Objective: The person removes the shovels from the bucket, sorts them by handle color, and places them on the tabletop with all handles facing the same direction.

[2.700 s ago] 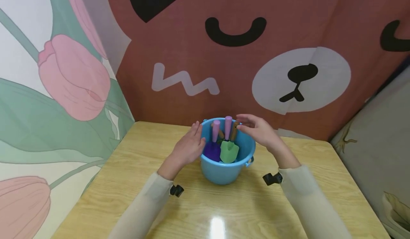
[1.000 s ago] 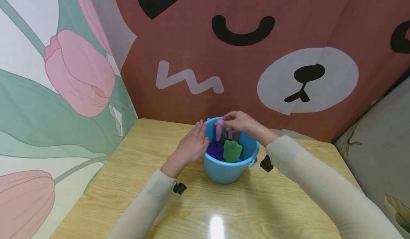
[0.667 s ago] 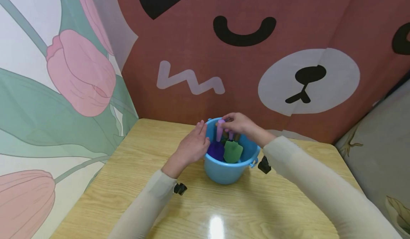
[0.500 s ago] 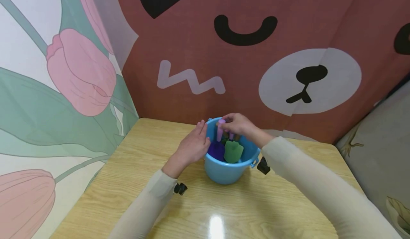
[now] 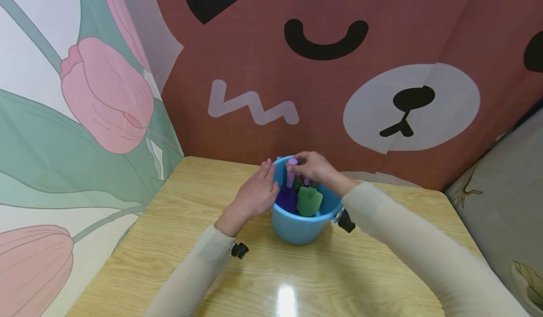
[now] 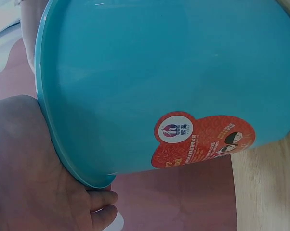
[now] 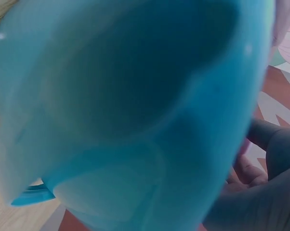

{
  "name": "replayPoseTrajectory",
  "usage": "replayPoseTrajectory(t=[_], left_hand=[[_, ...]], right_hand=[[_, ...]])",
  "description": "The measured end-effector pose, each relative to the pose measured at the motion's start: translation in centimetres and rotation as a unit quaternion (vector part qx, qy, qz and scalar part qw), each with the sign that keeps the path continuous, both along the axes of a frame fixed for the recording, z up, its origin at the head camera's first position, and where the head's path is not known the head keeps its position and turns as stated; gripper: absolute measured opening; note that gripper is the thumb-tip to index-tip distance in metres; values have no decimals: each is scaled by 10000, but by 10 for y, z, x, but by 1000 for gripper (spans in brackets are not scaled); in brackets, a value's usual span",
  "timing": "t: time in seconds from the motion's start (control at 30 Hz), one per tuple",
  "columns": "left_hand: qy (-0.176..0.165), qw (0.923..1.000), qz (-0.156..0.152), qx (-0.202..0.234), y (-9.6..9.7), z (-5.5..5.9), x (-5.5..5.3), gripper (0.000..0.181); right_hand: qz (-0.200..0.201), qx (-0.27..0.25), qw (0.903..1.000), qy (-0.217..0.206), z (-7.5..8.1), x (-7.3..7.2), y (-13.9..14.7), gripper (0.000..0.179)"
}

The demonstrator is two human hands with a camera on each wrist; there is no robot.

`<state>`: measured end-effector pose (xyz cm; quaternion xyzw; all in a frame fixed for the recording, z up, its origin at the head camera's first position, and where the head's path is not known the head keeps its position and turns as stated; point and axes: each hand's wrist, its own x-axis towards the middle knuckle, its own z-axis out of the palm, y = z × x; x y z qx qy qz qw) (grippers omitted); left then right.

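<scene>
The right hand [image 5: 315,167] pinches a pink handle [image 5: 290,180], grip small; the left hand [image 5: 254,194], fingers straight, touches the blue bucket [image 5: 299,230]. Best hold the bucket still.

Soft, even light fills the head view, with white glare on the surface [image 5: 271,274] and faint shadow beside the bucket [image 5: 297,230]. Both wrist views look dimmer; the right one is hazy and blurred.
</scene>
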<state>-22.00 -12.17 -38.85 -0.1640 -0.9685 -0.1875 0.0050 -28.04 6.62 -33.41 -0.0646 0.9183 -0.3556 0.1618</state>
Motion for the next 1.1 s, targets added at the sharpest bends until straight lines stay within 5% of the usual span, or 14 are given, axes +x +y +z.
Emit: replayPoseTrajectory(t=[0.73,1.1], left_hand=[[0,10000,-5,-16,3,-3,2,63],[-35,9999,129,-33,1,-1,0,64]], right_hand=[[400,-736,9963,-208,-1,8,14,43],[891,-2054,9744,-177,7,10,30,41]])
